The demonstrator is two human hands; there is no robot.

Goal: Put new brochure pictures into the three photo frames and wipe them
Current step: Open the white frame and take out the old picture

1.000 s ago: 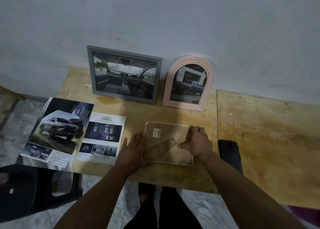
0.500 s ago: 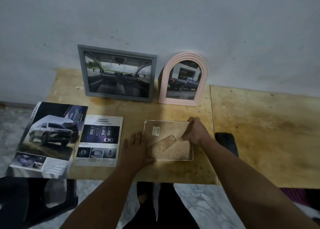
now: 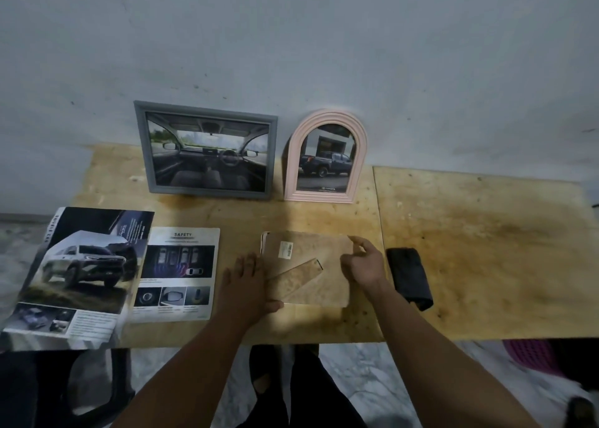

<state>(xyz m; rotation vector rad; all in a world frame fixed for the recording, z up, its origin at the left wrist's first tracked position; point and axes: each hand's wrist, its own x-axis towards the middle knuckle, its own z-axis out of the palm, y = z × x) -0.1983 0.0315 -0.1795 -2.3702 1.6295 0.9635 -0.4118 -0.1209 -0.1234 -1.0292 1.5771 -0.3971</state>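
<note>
At nine o'clock on the plywood surface (image 3: 324, 216) lies an open brochure (image 3: 81, 278) showing an SUV, its near edge hanging past the surface. Just beside it, toward the centre, lies a loose "SAFETY" page (image 3: 176, 273). Standing against the wall at eleven o'clock is the grey rectangular frame (image 3: 207, 150) with a car-interior picture, and at twelve o'clock the pink arched frame (image 3: 325, 158) holds a pickup picture.

In the centre the third frame (image 3: 308, 265) lies face down — its brown backing up, the stand flap (image 3: 296, 276) angled across it. The left hand (image 3: 248, 286) rests flat, grip released, fingers spread against the frame's left edge. The right hand (image 3: 364, 263) pinches the backing's upper right corner between thumb and fingers. Just beside it, at three o'clock, lies a folded dark cloth (image 3: 408, 276).
</note>
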